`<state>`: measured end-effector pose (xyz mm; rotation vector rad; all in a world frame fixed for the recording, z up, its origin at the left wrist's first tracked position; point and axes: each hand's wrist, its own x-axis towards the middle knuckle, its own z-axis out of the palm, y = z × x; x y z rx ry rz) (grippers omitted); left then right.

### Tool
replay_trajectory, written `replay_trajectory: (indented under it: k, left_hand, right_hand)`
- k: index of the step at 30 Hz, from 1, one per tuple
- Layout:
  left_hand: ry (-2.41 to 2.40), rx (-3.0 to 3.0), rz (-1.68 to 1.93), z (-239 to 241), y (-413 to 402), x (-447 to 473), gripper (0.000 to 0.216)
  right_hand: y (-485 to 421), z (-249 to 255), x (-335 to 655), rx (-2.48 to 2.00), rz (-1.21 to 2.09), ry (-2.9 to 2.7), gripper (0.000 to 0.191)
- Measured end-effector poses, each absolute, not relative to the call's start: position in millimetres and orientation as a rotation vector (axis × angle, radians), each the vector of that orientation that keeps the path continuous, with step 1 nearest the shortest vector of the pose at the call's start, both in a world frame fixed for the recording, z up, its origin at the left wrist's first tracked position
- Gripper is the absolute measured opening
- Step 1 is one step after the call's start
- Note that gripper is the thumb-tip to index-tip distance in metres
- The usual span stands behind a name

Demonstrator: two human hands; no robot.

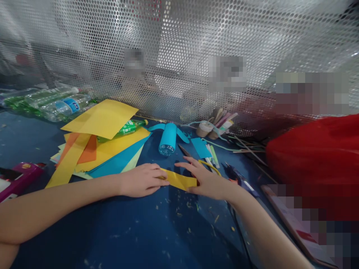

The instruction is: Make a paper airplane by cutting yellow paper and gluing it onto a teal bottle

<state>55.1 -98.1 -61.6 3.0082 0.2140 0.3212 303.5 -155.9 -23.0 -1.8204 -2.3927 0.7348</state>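
Note:
A short yellow paper strip (181, 180) lies slightly wavy between my hands, low over the blue table. The closed fingers of my left hand (144, 180) grip its left end, which partly curls beneath them. My right hand (209, 181) has its fingers stretched apart, with the thumb touching the strip's right end. Just behind that hand lie scissors (185, 151) with yellow handles, partly hidden by the fingers. Beyond the strip, a clear plastic bottle wrapped in blue paper (169, 136) lies with its base toward me, blue paper pieces spreading from both sides.
Coloured paper sheets (112, 149) are stacked at left, a green bottle (131, 127) among them. Plastic bottles (56, 102) lie farther back. A perforated metal screen (179, 48) closes the rear. At right are a craft knife (238, 177), a tablet-like object (300, 224) and a person's red sleeve (314, 149).

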Motion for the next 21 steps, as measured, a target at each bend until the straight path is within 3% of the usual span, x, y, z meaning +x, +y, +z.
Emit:
replay_trajectory:
  k: [12,14,19,21]
  left_hand:
    - [0.207,3.002,0.317,-61.8,-98.0,54.8,0.036]
    - [0.206,2.998,0.324,-62.1,-97.9,55.0,0.035]
    - [0.213,3.007,0.345,-63.3,-98.3,54.4,0.035]
    - [0.224,3.025,0.343,-63.9,-98.5,54.1,0.035]
  right_hand:
    - [-161.8,-16.4,319.7,-1.759,0.679,-2.594,0.08]
    - [-160.2,-11.5,320.2,-1.671,0.689,-2.539,0.068]
    - [-153.2,-17.6,296.1,-1.631,0.542,-2.256,0.014]
    - [-151.3,-28.9,285.2,-1.614,0.56,-2.265,0.007]
